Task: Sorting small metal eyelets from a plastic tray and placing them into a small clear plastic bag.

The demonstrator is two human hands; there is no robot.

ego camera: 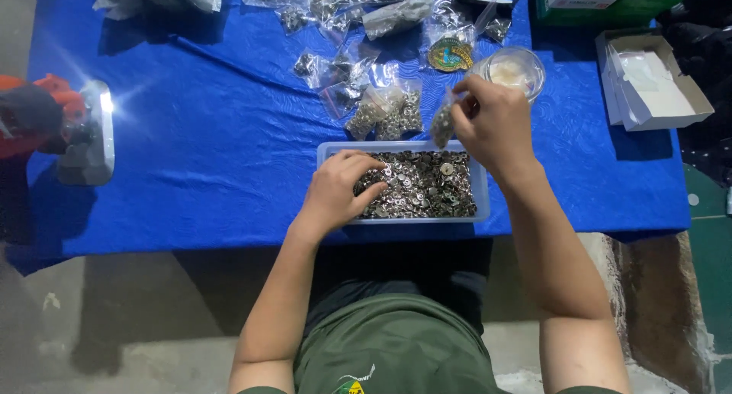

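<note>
Metal washers fill our tray at the table's near edge, within reach; left hand digs in, right hand pinches a small bag above.

The counter wears a bright blue cloth with a faint rippled weave. The tray is clear with a pale blue tint, and the washers in it are dull silver-grey. The small bags are transparent, showing grey metal. The open box is white, the carton green, the tool orange and black, and the shirt olive green.
</note>
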